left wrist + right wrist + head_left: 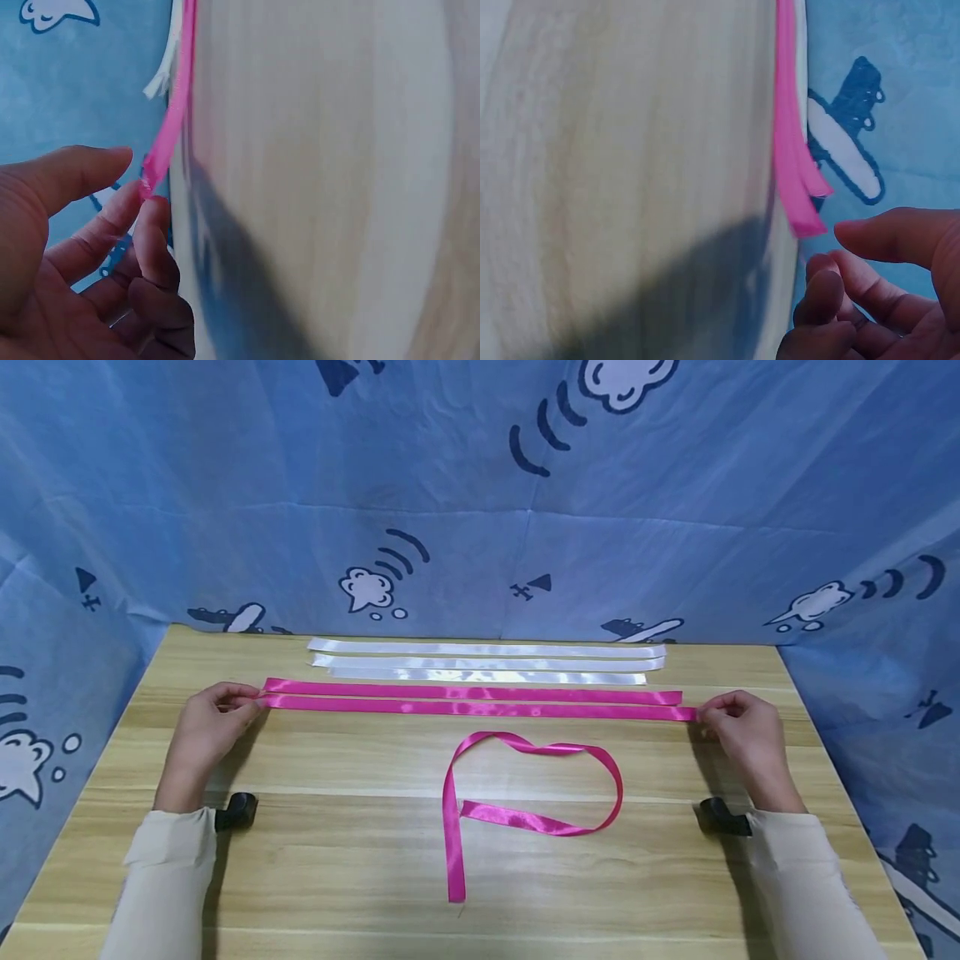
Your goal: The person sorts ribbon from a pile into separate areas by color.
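Two straight pink satin ribbons lie side by side across the table in the head view, a back one [472,692] and a front one [480,707]. My left hand [210,727] is at their left ends; in the left wrist view its fingertips [154,214] touch a ribbon end [154,176], with the thumb apart from it. At the right end of the front ribbon is my right hand [746,739]. The right wrist view shows its thumb [889,236] and fingers loosely bent, just off the ribbon end [806,221]. Nearer, a third pink ribbon [525,820] lies in a loose loop.
Behind the pink ribbons, several white satin ribbons [487,662] lie straight near the back edge of the wooden table [337,860]. A blue patterned cloth [450,460] hangs behind and at both sides. Each wrist carries a black device [237,811].
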A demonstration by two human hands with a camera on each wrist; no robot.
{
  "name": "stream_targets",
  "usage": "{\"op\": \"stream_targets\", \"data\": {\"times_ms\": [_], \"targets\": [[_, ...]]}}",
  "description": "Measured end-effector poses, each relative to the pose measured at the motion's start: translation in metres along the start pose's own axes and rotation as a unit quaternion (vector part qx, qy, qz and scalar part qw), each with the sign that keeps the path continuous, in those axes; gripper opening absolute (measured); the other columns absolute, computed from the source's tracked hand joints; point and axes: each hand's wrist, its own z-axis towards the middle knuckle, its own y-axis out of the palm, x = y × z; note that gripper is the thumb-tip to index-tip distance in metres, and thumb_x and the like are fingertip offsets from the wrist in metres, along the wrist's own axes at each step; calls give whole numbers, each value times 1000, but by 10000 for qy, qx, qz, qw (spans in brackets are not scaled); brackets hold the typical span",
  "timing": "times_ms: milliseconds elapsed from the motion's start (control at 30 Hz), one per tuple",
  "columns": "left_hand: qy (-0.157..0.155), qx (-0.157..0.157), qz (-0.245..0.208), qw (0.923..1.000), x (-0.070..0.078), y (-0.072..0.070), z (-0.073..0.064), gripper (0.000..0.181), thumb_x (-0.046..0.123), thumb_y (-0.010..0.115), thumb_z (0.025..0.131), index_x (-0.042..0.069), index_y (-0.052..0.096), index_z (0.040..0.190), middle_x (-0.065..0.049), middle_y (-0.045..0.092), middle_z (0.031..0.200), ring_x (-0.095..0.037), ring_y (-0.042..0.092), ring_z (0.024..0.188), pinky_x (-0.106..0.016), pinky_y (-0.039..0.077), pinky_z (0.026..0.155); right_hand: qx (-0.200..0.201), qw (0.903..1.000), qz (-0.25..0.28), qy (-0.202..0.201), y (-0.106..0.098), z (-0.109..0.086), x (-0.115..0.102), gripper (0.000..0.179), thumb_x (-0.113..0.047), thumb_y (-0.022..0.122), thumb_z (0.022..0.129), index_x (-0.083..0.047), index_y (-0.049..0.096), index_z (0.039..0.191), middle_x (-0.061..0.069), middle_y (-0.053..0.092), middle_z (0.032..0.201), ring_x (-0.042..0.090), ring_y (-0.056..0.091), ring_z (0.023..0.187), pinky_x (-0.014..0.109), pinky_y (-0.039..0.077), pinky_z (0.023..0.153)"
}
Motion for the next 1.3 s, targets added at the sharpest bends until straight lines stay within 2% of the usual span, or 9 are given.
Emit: {"op": "stream_targets", "data": {"times_ms": [100,300,500,633,800,933,1100,1233,1300], "targets": [[87,76,10,9999,4,-1,-4,37,23,62,104,-2,63,132,-13,63,111,-14,53,82,-22,48,60,145,9999,-69,25,-3,-3,-3,26,-19,62,102,2,67,116,7,65,97,11,52,75,21,47,59],[520,368,30,9980,23,4,-18,35,19,66,102,-4,65,129,-16,64,112,-19,54,89,-21,46,59,410,9991,-64,-115,-5,-13,-11,28,-22,66,101,1,68,117,4,62,95,10,50,75,20,45,58],[1184,360,-74,9923,48,18,-29,31,13,69,98,-4,67,125,-18,67,108,-19,55,88,-16,44,63,622,9953,-36,-739,-3,-25,-22,23,-18,71,99,2,70,111,-1,63,87,1,50,69,19,43,55],[1581,156,-253,9870,63,31,-35,31,13,71,98,-2,68,126,-21,69,113,-22,58,94,-15,44,69,440,9900,77,-1342,5,-34,-28,21,-12,72,98,3,71,111,13,70,97,-7,51,73,16,42,58],[1777,-238,-436,9828,78,47,-40,32,10,70,98,0,67,128,-21,69,121,-29,63,105,-18,46,80,-114,9808,312,-1921,14,-43,-33,22,-6,72,97,4,70,116,24,72,111,-17,53,85,4,44,73],[1851,-729,-620,9781,86,66,-41,33,11,69,99,2,66,131,-19,70,125,-30,66,109,-29,52,87,-588,9771,423,-2002,20,-47,-36,25,-9,75,97,2,69,118,22,73,112,-15,58,89,3,44,82],[1904,-1333,-1033,9671,98,96,-44,37,17,73,99,4,65,132,-17,70,128,-31,69,113,-45,57,97,-881,9730,609,-2047,26,-52,-37,26,-9,75,96,1,68,120,21,74,113,-13,61,92,3,45,86],[1968,-1690,-1166,9587,109,119,-49,39,19,76,97,7,65,133,-15,69,130,-29,70,115,-46,58,99,-1025,9703,737,-2064,31,-54,-38,31,-8,77,95,1,67,123,22,73,118,-10,63,97,3,45,89],[2022,-1874,-1257,9530,116,130,-52,41,19,77,97,9,64,135,-13,69,132,-29,71,114,-45,59,98,-1114,9705,691,-2025,34,-56,-38,34,-10,77,95,0,67,127,21,73,121,0,68,103,8,50,93]]}}
